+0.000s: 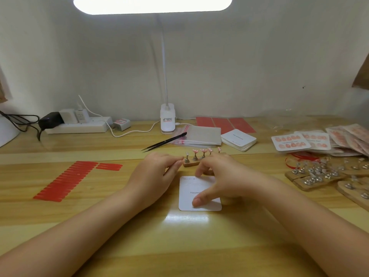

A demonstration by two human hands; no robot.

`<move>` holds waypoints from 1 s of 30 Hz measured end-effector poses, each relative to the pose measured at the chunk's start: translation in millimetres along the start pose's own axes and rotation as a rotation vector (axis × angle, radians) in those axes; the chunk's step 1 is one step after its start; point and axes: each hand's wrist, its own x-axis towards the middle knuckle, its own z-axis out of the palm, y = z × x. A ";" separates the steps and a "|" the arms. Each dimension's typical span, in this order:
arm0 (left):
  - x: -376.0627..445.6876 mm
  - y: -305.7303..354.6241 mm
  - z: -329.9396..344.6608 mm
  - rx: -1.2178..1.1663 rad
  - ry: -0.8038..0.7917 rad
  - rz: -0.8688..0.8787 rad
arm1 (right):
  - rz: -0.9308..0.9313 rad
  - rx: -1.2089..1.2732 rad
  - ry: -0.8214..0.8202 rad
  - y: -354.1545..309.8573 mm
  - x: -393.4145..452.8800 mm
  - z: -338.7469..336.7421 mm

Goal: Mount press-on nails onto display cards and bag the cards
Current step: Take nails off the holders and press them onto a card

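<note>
I judge I'm mid-mounting: a blank display card (pixel 199 198) lies flat on the worktop (pixel 119 226), with the wooden nail stand (pixel 199 159) just behind it carrying pink press-on nails (pixel 203 151). My right hand (pixel 217 180) rests on the card, thumb pressing its lower part, fingers loosely bent. My left hand (pixel 157 174) pinches its fingertips together beside the stand; whether they hold anything I cannot tell. Next, a nail must go squarely onto the card. Empty bags (pixel 201 136) lie behind; bagged cards (pixel 347 138) sit far right.
</note>
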 end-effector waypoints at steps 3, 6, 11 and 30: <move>-1.6 5.2 -2.7 -0.044 0.053 0.043 | -0.003 0.126 0.054 1.7 0.0 -1.3; -2.1 10.3 -6.2 -0.101 0.103 0.073 | -0.011 0.201 0.112 3.4 -0.3 -2.3; -4.0 18.7 -9.6 -0.110 0.109 0.134 | -0.118 0.267 0.100 -4.2 -3.7 2.1; 8.4 25.1 -32.5 -0.177 0.309 0.187 | -0.156 0.467 0.256 -28.8 -16.8 -16.1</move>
